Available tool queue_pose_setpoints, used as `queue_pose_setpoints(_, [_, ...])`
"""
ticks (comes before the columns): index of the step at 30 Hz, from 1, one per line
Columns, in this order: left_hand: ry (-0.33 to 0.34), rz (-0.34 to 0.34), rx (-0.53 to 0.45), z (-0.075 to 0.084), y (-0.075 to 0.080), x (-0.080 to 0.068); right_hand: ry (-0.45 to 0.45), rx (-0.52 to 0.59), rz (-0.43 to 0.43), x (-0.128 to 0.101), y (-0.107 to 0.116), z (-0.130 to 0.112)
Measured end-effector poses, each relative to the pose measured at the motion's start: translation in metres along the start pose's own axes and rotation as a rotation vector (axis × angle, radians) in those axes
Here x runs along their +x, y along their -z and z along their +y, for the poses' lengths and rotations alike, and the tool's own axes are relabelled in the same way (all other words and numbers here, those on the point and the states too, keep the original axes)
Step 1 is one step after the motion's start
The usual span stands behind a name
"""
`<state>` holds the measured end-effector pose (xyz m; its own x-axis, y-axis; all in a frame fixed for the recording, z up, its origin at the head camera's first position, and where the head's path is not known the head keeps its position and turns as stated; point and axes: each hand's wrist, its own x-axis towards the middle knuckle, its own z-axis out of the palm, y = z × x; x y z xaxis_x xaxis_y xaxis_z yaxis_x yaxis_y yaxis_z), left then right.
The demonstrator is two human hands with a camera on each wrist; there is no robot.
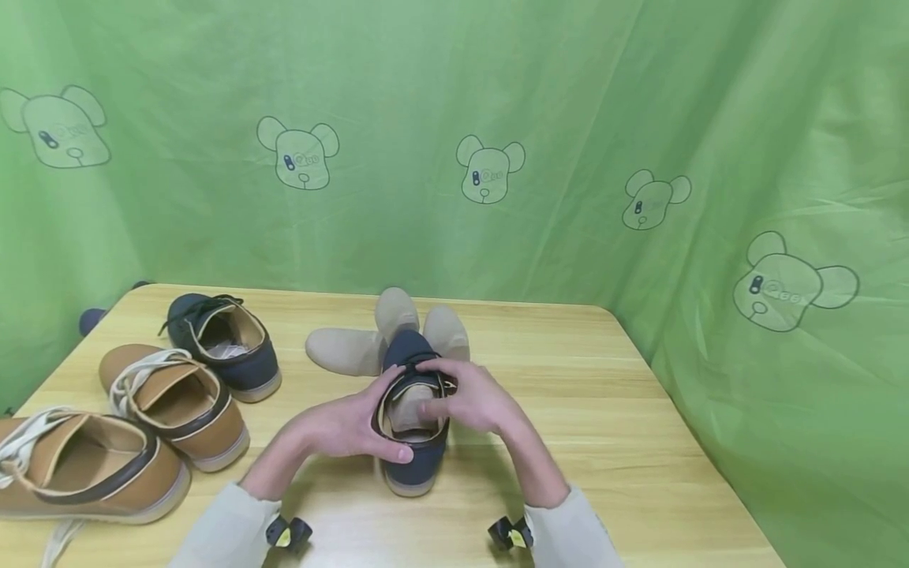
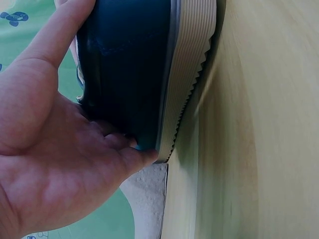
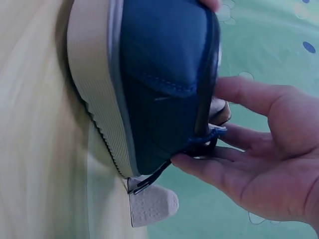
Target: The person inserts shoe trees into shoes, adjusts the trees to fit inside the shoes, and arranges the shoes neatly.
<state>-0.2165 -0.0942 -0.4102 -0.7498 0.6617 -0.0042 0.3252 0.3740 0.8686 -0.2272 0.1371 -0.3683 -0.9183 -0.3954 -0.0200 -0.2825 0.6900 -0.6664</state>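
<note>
A navy shoe (image 1: 415,442) with a pale ribbed sole (image 2: 192,74) stands on the wooden table (image 1: 604,410), toe pointing away from me. My left hand (image 1: 355,426) grips its heel and left side, thumb along the collar; the left wrist view shows the palm (image 2: 60,164) against the navy upper (image 2: 124,69). My right hand (image 1: 465,398) lies over the opening from the right. Its fingers (image 3: 209,164) curl round the tongue and touch the dark lace (image 3: 149,179). The shoe's inside is mostly hidden by both hands.
Three beige insoles (image 1: 348,351) fan out behind the held shoe. A second navy shoe (image 1: 223,343) and two tan shoes (image 1: 177,402) (image 1: 78,465) with white laces stand at the left. A green bear-print curtain (image 1: 497,158) closes off the back and right.
</note>
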Motion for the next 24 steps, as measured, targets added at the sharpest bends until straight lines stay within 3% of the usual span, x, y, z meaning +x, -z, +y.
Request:
queue_pose_setpoints(9, [-0.031, -0.003, -0.006, 0.0003, 0.0002, -0.0001, 0.021, 0.046, -0.015, 0.0005, 0.0054, 0.0037])
queue_pose_setpoints(24, [-0.038, -0.008, 0.007, 0.0004, 0.0002, -0.001, -0.038, 0.054, 0.1, 0.0013, -0.0015, -0.0016])
